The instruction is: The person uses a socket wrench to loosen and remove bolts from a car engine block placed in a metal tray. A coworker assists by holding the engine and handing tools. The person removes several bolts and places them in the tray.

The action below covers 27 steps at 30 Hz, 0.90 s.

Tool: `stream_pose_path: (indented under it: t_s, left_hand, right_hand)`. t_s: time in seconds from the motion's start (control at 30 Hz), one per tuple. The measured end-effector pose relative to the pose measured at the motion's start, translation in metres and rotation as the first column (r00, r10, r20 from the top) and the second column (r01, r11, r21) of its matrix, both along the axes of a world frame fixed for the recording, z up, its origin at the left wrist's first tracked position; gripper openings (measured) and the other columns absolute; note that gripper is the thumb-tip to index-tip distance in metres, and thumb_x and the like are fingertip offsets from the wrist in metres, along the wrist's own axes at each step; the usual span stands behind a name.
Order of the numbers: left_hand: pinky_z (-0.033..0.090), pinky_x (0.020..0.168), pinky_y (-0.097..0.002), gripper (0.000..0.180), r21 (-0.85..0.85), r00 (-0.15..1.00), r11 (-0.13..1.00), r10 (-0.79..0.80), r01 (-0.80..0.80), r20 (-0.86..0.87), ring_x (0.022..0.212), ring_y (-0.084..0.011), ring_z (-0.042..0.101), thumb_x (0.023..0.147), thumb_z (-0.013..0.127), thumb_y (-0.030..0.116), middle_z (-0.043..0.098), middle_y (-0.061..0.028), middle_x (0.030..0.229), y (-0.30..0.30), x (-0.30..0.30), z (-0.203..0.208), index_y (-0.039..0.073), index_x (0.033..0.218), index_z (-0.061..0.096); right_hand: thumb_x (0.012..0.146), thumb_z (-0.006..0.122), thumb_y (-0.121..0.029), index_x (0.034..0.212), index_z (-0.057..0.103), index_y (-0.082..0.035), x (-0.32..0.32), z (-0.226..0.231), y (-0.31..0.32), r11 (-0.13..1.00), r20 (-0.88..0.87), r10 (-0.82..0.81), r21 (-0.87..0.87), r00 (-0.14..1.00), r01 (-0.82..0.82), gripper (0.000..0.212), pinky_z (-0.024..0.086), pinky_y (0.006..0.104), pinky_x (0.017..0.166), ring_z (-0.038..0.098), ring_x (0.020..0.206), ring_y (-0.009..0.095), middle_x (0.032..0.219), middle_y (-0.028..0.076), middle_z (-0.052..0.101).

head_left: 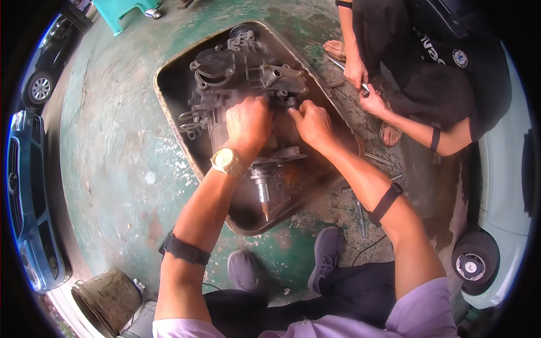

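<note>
around the green stool [121,10]: a blue car [25,197] far below-left, a metal bucket [110,298] well below, a white car's wheel [475,262] far lower right

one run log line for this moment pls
left hand gripping greasy metal assembly | right hand fingers on it | assembly in dark metal tray | co-worker's hands beside tray

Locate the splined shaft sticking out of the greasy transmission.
In the head view, the splined shaft points toward the person from the transmission, inside the metal tray, just below the left hand and gold wristwatch.

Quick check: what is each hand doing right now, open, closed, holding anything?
Left hand: closed, gripping the greasy engine part in the metal tray.
Right hand: fingers curled on the same part; actual grip cannot be told.
</note>
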<state>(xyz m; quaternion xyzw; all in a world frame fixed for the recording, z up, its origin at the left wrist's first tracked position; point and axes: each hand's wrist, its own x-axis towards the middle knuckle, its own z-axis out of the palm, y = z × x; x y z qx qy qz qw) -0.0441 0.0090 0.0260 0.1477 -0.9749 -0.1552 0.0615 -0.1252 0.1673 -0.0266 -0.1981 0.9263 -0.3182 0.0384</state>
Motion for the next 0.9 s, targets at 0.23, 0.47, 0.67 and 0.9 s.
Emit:
stream_pose_path:
  t_s: [0.23,0.47,0.67,0.9]
  left_hand:
    - [0.054,0.076,-0.0460,0.022,0.003,0.999,1.000,0.021,-0.021,0.050,0.087,-0.0362,0.070,0.082,0.072,0.026,0.071,-0.0177,0.091,0.004,-0.008,-0.001,0.005,0.089,0.069]
    - [0.056,0.070,-0.0478,0.014,0.005,1.000,1.000,0.009,-0.009,0.022,0.080,-0.0384,0.070,0.084,0.062,0.017,0.071,-0.0205,0.082,0.008,-0.012,-0.003,0.004,0.082,0.068]
    - [0.057,0.071,-0.0480,0.011,-0.024,0.999,0.999,0.048,-0.048,0.001,0.082,-0.0381,0.071,0.083,0.059,0.009,0.070,-0.0213,0.081,0.021,-0.012,0.001,0.003,0.079,0.067]
    - [0.056,0.077,-0.0464,0.012,0.109,0.995,0.993,-0.048,0.039,0.084,0.088,-0.0407,0.068,0.079,0.063,0.006,0.070,-0.0238,0.091,-0.005,-0.005,0.007,0.002,0.089,0.069]
  right_hand:
    - [0.087,0.071,-0.029,0.081,0.059,0.001,0.000,0.001,-0.010,1.000,-0.020,-0.016,0.009,1.000,0.016,0.033,0.047,0.0526,0.067,0.063,0.076,0.048,0.073,0.025,0.064]
    - [0.087,0.070,-0.027,0.079,0.060,0.002,-0.001,0.001,-0.012,0.999,0.033,-0.031,-0.025,0.999,0.032,0.032,0.047,0.0529,0.068,0.062,0.077,0.049,0.074,0.028,0.063]
    - [0.086,0.071,-0.029,0.079,0.061,0.002,-0.003,0.002,-0.014,0.997,0.062,-0.069,-0.012,0.996,0.070,0.033,0.047,0.0522,0.068,0.064,0.078,0.046,0.073,0.026,0.064]
    - [0.086,0.071,-0.032,0.085,0.057,-0.002,0.007,0.026,-0.018,1.000,-0.082,0.029,0.007,0.996,-0.029,0.033,0.048,0.0520,0.069,0.064,0.079,0.043,0.080,0.023,0.066]
